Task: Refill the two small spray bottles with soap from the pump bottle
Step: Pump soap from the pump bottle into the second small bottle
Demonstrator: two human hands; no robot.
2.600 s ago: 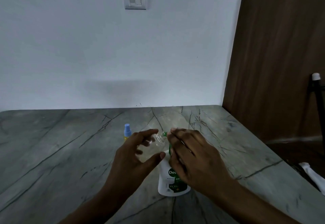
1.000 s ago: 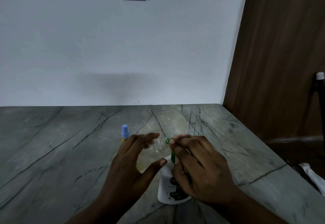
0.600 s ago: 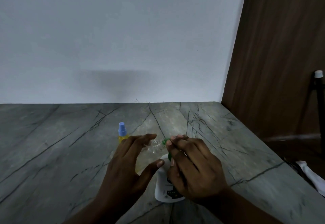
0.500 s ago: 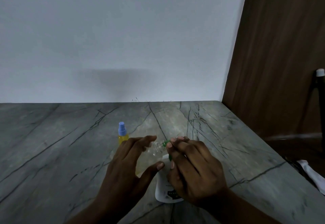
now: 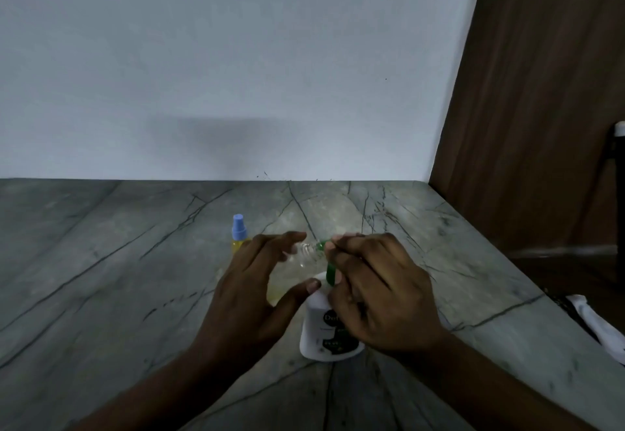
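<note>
Two hands meet above a grey, dark-veined stone countertop (image 5: 101, 278), where a white pump bottle (image 5: 319, 329) with a dark label stands upright just in front of the person. The right hand (image 5: 378, 298) lies over the top of the pump bottle, its fingers curled down around the pump head and hiding most of it; only the green spout (image 5: 321, 245) and part of the green collar below it show past the fingertips. The left hand (image 5: 250, 295) cradles a clear small spray bottle (image 5: 304, 256), uncapped and tilted on its side, fingers arched over it and thumb pressed in beneath. The bottle's threaded neck points right and meets the tip of the green spout, so the small bottle sits between the two hands, just left of the pump bottle and above the counter. A pale yellowish tint shows inside it, under the left palm. A second spray bottle (image 5: 238, 232), blue-capped with yellow liquid, stands upright on the counter just behind the left hand, its lower part hidden by the fingers. A plain pale wall (image 5: 236, 75) rises behind, a brown wooden panel (image 5: 541, 109) to the right.
</note>
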